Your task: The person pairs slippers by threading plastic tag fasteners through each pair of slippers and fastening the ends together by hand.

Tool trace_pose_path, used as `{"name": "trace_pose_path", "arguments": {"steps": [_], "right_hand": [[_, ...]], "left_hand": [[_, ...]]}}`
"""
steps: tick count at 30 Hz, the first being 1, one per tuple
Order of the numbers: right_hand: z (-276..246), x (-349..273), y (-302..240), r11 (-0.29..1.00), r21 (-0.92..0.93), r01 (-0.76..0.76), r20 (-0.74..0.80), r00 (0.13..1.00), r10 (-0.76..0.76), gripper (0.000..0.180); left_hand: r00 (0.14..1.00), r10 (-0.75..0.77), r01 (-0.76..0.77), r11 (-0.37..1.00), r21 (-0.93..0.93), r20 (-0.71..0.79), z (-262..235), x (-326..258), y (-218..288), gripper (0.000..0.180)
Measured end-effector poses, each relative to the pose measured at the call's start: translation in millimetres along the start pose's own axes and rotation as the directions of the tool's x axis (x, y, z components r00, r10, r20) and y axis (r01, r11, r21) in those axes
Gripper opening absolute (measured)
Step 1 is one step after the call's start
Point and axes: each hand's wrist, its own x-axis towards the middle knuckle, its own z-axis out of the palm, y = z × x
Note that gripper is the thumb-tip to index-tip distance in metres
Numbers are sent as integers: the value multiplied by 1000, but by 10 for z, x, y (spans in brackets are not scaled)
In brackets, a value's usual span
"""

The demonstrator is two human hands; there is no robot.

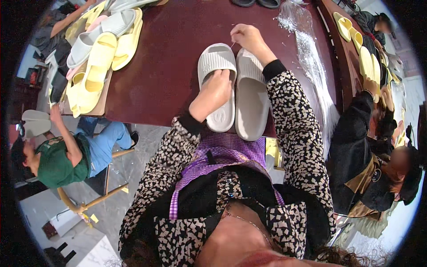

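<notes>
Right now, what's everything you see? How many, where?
Slippers: two, light grey, table's near edge
Slipper pile: several, yellow, grey, pink, left
Other slippers: several, mostly yellow, right
Dark slippers: two, black, far edge
Table: one, maroon, centre
Plastic strands: one bunch, whitish, right
People: at least four, mostly dark-clothed, sides
Apron: one, purple, lap
Sleeves: two, patterned black, below
Left hand: one, bare, on left slipper
Right hand: one, bare, pinching thin strand
</notes>
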Motion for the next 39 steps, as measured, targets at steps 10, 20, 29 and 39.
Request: {"name": "trace_pose_path", "arguments": {"steps": [10, 20, 29, 39], "right_hand": [[-240, -112, -351, 921, 382, 82, -188, 982, -9, 5], [-273, -281, -400, 797, 599, -78, -144, 969, 203, 7], [-10, -593, -242, 754, 649, -106, -223, 920, 321, 9], [9, -645, -161, 663, 721, -202, -219, 841, 494, 8]], "left_hand": [[912, -407, 361, 726, -585, 58, -227, 853, -44, 22], [896, -392, 424, 610, -669, 210, 28, 1105, -221, 13], [867, -417, 473, 519, -712, 272, -69, 933, -191, 13], [791, -437, 566, 257, -783, 428, 26, 1123, -124, 9]]}}
